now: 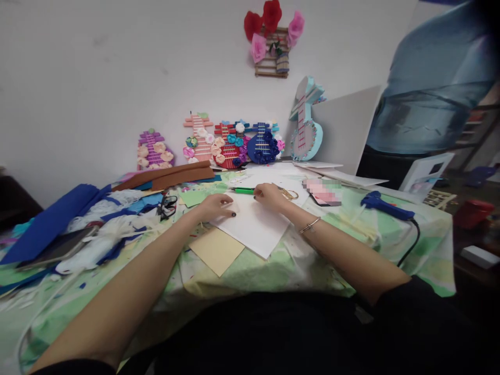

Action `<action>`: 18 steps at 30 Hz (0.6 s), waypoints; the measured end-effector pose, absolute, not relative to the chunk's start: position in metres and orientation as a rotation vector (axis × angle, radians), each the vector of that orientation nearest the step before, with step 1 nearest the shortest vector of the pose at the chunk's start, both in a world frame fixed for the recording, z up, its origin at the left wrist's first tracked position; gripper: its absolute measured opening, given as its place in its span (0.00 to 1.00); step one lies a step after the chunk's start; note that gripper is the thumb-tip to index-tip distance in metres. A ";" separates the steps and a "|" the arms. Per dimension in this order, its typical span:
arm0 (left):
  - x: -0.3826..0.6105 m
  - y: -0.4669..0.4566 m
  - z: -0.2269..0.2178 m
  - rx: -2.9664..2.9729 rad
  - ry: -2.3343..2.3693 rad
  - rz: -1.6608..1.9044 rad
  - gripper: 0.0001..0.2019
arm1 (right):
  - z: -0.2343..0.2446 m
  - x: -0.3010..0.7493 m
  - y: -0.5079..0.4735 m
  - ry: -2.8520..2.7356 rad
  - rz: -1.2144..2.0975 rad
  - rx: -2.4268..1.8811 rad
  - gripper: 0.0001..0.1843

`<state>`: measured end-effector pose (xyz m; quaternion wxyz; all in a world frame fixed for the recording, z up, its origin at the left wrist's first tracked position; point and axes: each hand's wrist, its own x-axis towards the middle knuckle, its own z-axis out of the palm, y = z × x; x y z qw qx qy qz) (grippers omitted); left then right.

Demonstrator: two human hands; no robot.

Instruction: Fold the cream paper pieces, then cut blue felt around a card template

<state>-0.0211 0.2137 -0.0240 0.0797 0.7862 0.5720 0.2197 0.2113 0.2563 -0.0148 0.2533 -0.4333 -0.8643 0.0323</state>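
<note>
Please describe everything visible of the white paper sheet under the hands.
The white sheet looks like plain, blank paper. It lies flat on the green cloth, turned so one corner points at the person. The left hand and right hand rest on its far part. Its near-left edge overlaps a tan sheet.

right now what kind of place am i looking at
Probably a handicraft workspace: a row of colourful flower-trimmed guitar-shaped decorations leans on the white wall, a blue glue gun lies on the green patterned tablecloth, and a white paper sheet lies in front.
</note>
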 end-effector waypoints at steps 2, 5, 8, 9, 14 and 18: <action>-0.023 0.211 -0.023 2.325 1.673 0.695 0.25 | -0.017 0.197 0.253 -2.422 0.167 -1.058 0.16; -0.025 0.206 -0.023 2.298 1.614 0.769 0.24 | -0.023 0.183 0.252 -2.505 0.258 -0.857 0.30; -0.026 0.203 -0.024 2.271 1.581 0.871 0.19 | -0.029 0.179 0.251 -2.491 0.293 -0.732 0.27; -0.026 0.203 -0.024 2.258 1.581 0.915 0.16 | -0.030 0.179 0.252 -2.470 0.305 -0.710 0.25; -0.023 0.200 -0.018 2.139 1.620 1.192 0.11 | -0.033 0.185 0.251 -2.335 0.394 -0.638 0.25; -0.015 0.192 -0.013 2.045 1.558 1.293 0.15 | -0.029 0.187 0.248 -2.202 0.422 -0.619 0.18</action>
